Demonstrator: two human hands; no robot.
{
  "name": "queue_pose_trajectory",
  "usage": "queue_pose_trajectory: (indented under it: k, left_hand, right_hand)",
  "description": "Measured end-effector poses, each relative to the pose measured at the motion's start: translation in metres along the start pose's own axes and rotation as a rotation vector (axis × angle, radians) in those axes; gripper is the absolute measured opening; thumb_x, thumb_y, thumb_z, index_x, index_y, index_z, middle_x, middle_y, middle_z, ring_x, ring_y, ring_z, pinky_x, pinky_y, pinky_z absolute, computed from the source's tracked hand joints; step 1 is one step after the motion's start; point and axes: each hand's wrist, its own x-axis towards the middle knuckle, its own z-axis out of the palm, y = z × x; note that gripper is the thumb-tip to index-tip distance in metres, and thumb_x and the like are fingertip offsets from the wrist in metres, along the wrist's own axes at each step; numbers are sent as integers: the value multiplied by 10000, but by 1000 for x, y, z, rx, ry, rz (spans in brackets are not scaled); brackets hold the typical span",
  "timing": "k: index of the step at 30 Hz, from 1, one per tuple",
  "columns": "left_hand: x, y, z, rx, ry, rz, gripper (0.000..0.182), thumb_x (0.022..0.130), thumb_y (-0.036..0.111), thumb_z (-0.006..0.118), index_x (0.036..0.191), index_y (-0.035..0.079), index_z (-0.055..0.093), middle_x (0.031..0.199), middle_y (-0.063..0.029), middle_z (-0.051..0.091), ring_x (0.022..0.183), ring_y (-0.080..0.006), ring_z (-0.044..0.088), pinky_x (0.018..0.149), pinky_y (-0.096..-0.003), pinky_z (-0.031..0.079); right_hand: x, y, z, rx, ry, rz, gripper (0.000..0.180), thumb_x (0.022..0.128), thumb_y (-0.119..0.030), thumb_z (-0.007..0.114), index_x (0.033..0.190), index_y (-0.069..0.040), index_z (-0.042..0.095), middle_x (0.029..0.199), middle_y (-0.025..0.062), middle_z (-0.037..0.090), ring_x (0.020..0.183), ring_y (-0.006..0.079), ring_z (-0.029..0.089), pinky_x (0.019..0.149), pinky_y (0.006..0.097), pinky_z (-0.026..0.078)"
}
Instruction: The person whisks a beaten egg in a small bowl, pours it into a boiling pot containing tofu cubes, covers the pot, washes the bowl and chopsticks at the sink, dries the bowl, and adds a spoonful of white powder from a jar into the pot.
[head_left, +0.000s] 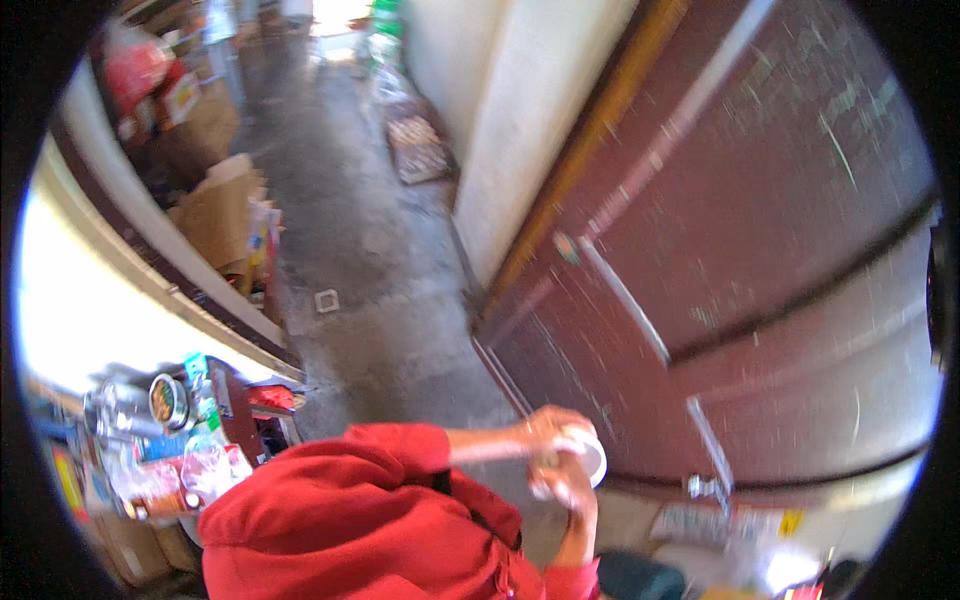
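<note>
Both of my hands are in front of my red garment, close together beside a dark red door. My left hand grips a white round object with a curved rim. Whether that object is a bowl, a cup or a roll is too blurred to tell. Just below it is my right hand, fingers bent, against or very near the white object. What lies between the two hands is partly hidden by the fingers and motion blur.
Left of me, a table carries a round tin, plastic bottles and bags. Cardboard leans by the doorway. A concrete floor runs ahead, with a sack-like bundle against the wall. A metal bolt is on the door.
</note>
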Motion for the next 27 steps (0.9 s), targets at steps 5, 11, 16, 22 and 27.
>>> queue_pose_trajectory:
  k: [5, 11, 16, 22, 27]
  left_hand:
    - [12, -2, -41, -17, 229, -307, 252, 801, 92, 565, 1035, 31, 635, 940, -81, 657, 827, -176, 635, 728, -328, 531]
    - [15, 33, -95, -210, 196, -557, 408, 765, 161, 560, 1148, 21, 548, 1032, -101, 623, 936, -213, 616, 795, -365, 516]
    - [8, 28, -87, -152, 234, -570, 429, 748, 144, 576, 1161, 30, 546, 1038, -107, 620, 949, -214, 611, 802, -344, 514]
    - [0, 6, -43, 327, 300, -192, 256, 771, 69, 630, 1025, 45, 614, 1003, -79, 642, 946, -164, 599, 846, -310, 485]
    - [-25, 8, -11, 106, 176, -286, 371, 842, 357, 618, 1112, 106, 589, 1001, -18, 613, 935, -133, 559, 823, -277, 455]
  right_hand:
    - [-9, 21, 0, -222, -331, -50, 331, 656, -312, 652, 806, -21, 603, 734, 108, 623, 611, 215, 571, 558, 354, 455]
    - [-62, 48, 7, 297, 652, 281, 266, 625, -86, 578, 874, 7, 591, 768, 78, 617, 678, 139, 563, 584, 281, 446]
    - [-67, 47, 38, 700, 1012, -30, 357, 674, -23, 648, 1019, 4, 559, 866, 30, 593, 753, 121, 554, 693, 247, 447]
    - [-15, 21, 64, 766, 1033, -209, 338, 779, -68, 624, 1091, 10, 519, 949, 61, 564, 832, 138, 513, 725, 283, 430]
    - [20, 29, 84, -296, 1065, 46, 512, 865, -171, 552, 1271, 72, 358, 1038, 230, 542, 1036, 369, 471, 814, 412, 465]
